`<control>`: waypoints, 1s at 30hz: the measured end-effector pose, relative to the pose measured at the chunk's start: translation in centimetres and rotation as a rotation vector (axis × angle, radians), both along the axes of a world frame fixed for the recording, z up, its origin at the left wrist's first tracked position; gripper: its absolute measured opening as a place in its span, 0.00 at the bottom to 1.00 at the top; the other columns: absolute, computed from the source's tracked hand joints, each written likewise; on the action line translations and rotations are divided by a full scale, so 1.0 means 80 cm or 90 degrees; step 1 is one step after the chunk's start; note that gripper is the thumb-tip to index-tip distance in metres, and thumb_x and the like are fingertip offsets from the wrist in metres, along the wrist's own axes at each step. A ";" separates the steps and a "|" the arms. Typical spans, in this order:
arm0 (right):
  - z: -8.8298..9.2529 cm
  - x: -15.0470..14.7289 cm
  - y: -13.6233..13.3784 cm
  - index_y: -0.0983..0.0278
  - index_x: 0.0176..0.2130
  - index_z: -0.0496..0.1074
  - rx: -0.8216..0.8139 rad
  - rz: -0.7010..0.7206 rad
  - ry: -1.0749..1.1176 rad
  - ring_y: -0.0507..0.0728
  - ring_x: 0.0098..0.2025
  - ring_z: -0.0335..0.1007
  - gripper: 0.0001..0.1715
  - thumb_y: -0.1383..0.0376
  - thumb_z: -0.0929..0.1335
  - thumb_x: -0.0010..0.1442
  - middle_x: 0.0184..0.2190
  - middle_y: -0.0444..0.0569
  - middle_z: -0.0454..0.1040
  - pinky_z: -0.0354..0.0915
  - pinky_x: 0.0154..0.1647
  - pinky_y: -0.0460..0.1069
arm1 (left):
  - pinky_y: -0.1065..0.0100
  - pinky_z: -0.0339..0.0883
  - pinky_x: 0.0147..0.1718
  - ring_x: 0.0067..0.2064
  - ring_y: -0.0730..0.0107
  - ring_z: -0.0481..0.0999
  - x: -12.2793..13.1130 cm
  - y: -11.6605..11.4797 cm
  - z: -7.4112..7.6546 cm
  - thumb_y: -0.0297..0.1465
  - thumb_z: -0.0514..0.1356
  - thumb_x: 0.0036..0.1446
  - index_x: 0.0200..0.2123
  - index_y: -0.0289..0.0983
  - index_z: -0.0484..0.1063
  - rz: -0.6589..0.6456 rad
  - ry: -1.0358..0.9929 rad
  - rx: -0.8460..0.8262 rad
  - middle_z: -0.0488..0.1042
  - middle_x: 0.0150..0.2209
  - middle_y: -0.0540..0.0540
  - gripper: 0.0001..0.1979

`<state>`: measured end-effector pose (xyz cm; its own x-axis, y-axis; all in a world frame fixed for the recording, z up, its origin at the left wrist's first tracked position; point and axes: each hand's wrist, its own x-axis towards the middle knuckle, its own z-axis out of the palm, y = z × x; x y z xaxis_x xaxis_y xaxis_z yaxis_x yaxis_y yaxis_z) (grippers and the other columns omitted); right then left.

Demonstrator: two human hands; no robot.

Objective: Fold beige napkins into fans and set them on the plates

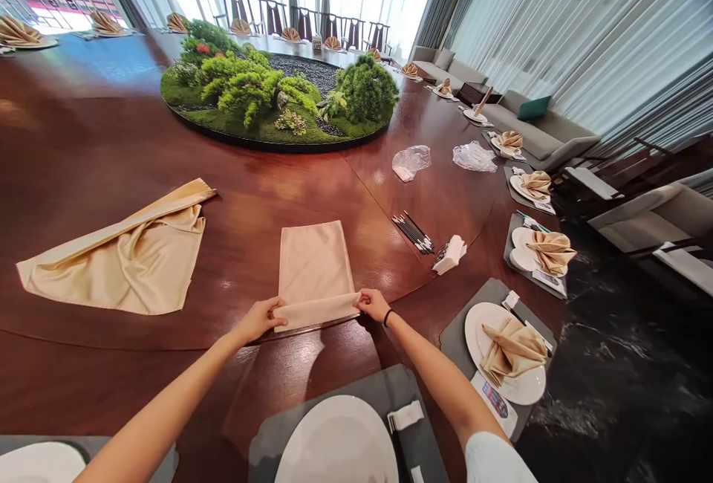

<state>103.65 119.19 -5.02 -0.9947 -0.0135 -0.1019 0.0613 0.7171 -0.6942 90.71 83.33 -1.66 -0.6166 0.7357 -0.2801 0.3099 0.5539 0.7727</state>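
A gold cloth napkin [315,264] lies on the brown table in front of me, its near edge folded over in a strip. My left hand [264,319] pinches the left end of that strip between thumb and fingers. At the right end, my right hand [372,305], with a dark band on the wrist, pinches the cloth the same way. Off to the left, a second gold napkin [128,260] lies loosely folded and wrinkled. A bare white plate [337,446] on a grey placemat [267,442] is just below my hands.
Black sticks [412,232] and a pack of white tissues [448,255] lie to the right, with crumpled clear plastic [412,162] beyond. A moss-and-shrub centrepiece [278,96] fills the middle. Place settings with folded napkins, such as the near right one [512,353], ring the table.
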 end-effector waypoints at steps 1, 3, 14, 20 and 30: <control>0.002 -0.007 -0.001 0.65 0.35 0.71 0.012 -0.011 0.010 0.51 0.26 0.70 0.04 0.69 0.65 0.59 0.27 0.44 0.76 0.65 0.28 0.44 | 0.68 0.63 0.34 0.33 0.66 0.70 -0.005 0.004 0.002 0.32 0.57 0.56 0.32 0.38 0.65 -0.031 0.064 -0.028 0.70 0.29 0.50 0.04; 0.007 -0.024 -0.003 0.64 0.38 0.72 0.044 -0.021 0.040 0.54 0.37 0.72 0.11 0.73 0.63 0.60 0.34 0.48 0.78 0.67 0.38 0.48 | 0.63 0.61 0.38 0.39 0.60 0.70 -0.017 0.014 0.010 0.26 0.52 0.58 0.31 0.38 0.68 -0.134 0.222 -0.077 0.73 0.34 0.45 0.06; 0.042 -0.030 -0.041 0.65 0.49 0.72 0.392 0.108 0.098 0.65 0.68 0.48 0.15 0.68 0.62 0.64 0.64 0.58 0.62 0.56 0.59 0.64 | 0.47 0.57 0.47 0.47 0.46 0.68 0.010 0.092 0.022 0.47 0.55 0.58 0.45 0.36 0.70 -0.222 0.485 -0.216 0.74 0.42 0.35 0.21; 0.026 -0.057 -0.046 0.62 0.57 0.66 0.227 0.290 0.078 0.60 0.65 0.56 0.25 0.68 0.66 0.60 0.63 0.55 0.65 0.48 0.67 0.63 | 0.49 0.60 0.45 0.47 0.43 0.68 0.017 0.114 0.011 0.30 0.54 0.58 0.45 0.28 0.70 -0.150 0.441 -0.254 0.72 0.44 0.29 0.14; 0.011 -0.014 -0.001 0.66 0.37 0.72 0.018 0.069 0.013 0.52 0.30 0.73 0.08 0.69 0.63 0.60 0.28 0.44 0.77 0.67 0.32 0.45 | 0.68 0.67 0.34 0.35 0.66 0.73 -0.012 -0.006 0.009 0.35 0.51 0.60 0.38 0.36 0.67 -0.021 0.027 -0.035 0.73 0.32 0.49 0.10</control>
<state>102.57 119.07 -4.12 -0.9894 -0.1190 -0.0829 -0.0323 0.7379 -0.6741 89.75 82.87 -0.94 -0.6037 0.7406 -0.2951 0.3604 0.5837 0.7276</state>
